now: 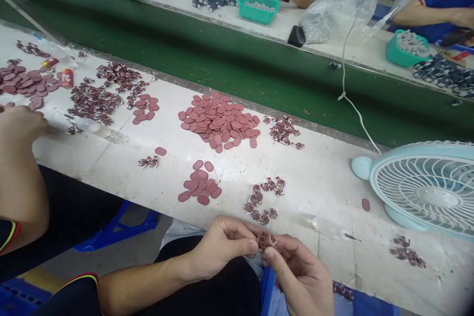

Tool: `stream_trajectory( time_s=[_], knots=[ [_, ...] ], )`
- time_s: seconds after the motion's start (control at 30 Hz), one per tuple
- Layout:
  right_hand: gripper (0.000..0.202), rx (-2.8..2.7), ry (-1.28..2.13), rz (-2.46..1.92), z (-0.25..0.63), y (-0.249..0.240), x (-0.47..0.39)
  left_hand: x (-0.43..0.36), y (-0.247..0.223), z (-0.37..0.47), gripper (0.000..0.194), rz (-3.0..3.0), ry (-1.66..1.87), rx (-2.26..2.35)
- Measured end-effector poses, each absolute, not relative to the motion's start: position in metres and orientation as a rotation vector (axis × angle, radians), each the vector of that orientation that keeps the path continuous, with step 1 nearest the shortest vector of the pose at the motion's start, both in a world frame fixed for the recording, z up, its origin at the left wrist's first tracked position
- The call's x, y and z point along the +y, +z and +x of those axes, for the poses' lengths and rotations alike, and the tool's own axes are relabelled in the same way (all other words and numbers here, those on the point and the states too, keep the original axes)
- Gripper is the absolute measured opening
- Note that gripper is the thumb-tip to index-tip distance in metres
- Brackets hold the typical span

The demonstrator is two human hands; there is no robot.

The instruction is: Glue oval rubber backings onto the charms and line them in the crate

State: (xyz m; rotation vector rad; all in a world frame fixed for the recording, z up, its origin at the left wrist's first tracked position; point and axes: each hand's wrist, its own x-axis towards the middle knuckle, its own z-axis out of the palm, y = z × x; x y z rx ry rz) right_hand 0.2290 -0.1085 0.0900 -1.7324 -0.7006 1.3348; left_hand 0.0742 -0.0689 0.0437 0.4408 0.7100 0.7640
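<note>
- Head view: our left hand [219, 247] pinches a small dark-red part [265, 241] between thumb and fingers, at the near edge of the bench [314, 173].
- Our right hand [306, 274] pinches the same part from the right, thumb toward us.
- Just beyond our hands we see a curved cluster of similar parts [255, 198].
- Left of that lies a small pile of reddish ovals [200, 182], with a larger pile [222, 121] farther off.
- On our right sits a pale-blue fan [439, 196] (its grille facing upward).

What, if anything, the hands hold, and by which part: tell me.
A small brown piece: the left hand pinches its left side, the right hand its right side.
</note>
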Motion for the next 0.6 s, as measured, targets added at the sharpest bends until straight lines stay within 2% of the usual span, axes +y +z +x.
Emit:
stream_trajectory(
  time_s=[0.37,0.5,0.6],
  knots=[
    [0.027,-0.668,1.371,-1.633,0.235,0.071,-0.112,-0.067,0.044,0.078,0.018,0.518,0.784,0.678],
    [0.029,-0.665,1.385,-1.569,0.239,0.051,-0.113,-0.072,0.036,0.08,0.014,0.538,0.799,0.771],
    [0.03,-0.5,1.317,-1.572,0.249,0.036,-0.126,-0.067,0.035,0.065,0.021,0.778,0.765,0.869]
  ],
)
